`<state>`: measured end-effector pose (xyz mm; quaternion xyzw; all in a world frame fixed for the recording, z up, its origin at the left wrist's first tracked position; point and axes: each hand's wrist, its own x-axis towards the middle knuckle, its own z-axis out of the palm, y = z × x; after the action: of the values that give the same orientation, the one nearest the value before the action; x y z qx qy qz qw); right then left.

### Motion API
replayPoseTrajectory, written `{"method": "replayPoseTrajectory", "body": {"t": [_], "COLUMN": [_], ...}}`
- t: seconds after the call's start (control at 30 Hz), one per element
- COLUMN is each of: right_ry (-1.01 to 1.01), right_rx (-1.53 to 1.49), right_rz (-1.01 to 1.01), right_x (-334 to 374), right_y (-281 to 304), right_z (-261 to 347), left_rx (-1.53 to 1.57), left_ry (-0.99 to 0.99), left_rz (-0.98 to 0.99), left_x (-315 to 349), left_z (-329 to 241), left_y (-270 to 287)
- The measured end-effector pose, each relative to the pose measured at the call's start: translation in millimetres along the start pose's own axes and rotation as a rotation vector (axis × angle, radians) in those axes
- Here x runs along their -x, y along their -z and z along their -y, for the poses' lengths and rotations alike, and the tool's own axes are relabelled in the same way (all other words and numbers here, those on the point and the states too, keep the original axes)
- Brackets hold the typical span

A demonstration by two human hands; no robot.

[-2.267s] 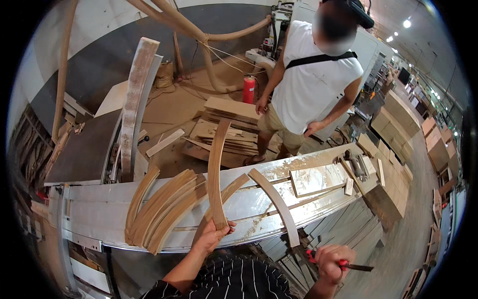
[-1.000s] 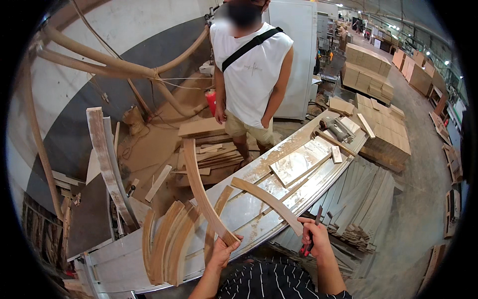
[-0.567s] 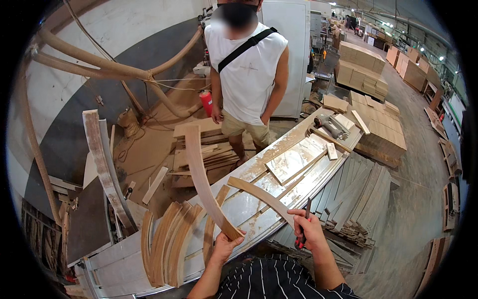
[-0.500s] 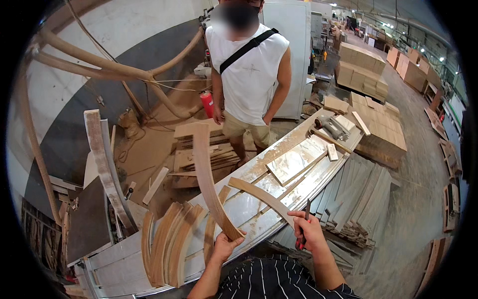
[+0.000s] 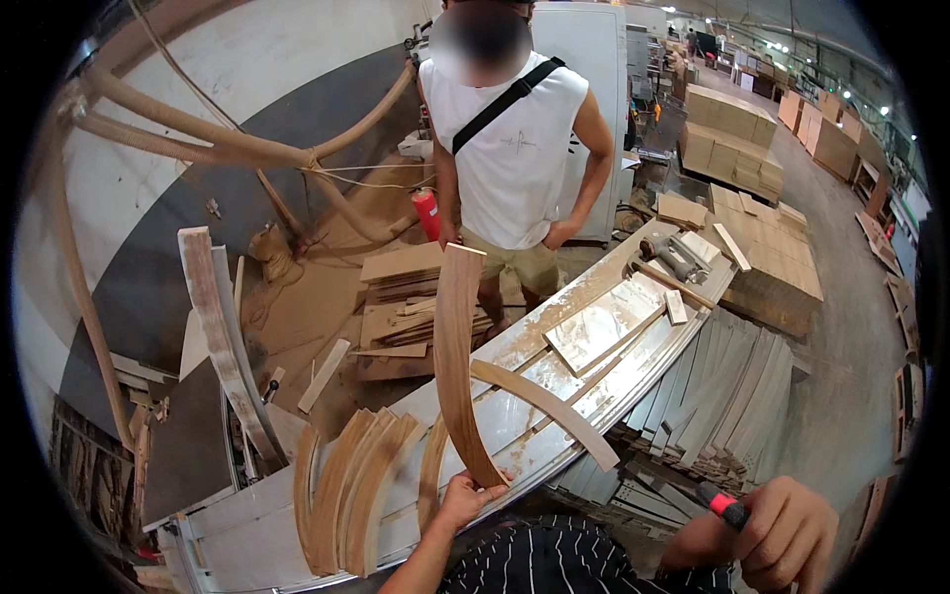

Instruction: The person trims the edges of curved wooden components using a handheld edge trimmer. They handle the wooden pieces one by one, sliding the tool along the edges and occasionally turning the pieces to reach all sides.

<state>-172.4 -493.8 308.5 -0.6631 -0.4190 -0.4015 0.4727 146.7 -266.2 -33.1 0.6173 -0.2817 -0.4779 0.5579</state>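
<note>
My left hand (image 5: 473,498) grips the lower end of a curved wooden piece (image 5: 457,366), which stands upright above the metal table. In my right hand (image 5: 787,535), raised at the lower right, is a slim black-and-red tool (image 5: 729,509); its kind is not clear, and my fingers hide part of it. A thinner curved wooden strip (image 5: 539,401) lies on the table just right of the upright piece. Several similar curved pieces (image 5: 371,485) stand close together left of my left hand, and another (image 5: 432,470) stands nearer it.
The long metal table (image 5: 237,535) runs diagonally, bearing a pale board (image 5: 606,325) and a grey motor-like machine (image 5: 673,257). Across it stands a person in a white sleeveless top (image 5: 510,148). Grey planks (image 5: 708,396) lie stacked at the right, with stacked boards (image 5: 762,257) beyond.
My right hand has moved right and closer to the view with the tool. My left hand still holds the curved piece, which appears slightly further right and turned.
</note>
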Motion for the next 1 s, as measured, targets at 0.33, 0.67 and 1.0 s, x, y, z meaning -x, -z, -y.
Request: {"method": "replayPoseTrajectory", "body": {"t": [0.33,0.67,1.0], "right_ry": [-0.575,-0.716,-0.614], "right_rx": [0.113,0.146,0.061], "right_rz": [-0.811,-0.789,-0.921], "right_x": [76,121,100], "right_y": [-56,-56,-49], "right_z": [-59,-74,-81], "left_rx": [-0.127,-0.033,-0.076], "left_ry": [-0.014,-0.002,-0.189], "left_rz": [0.073,0.008,-0.055], "left_x": [-3,0,-8], "left_z": [-18,-6,-18], "left_y": [-17,-15,-29]}}
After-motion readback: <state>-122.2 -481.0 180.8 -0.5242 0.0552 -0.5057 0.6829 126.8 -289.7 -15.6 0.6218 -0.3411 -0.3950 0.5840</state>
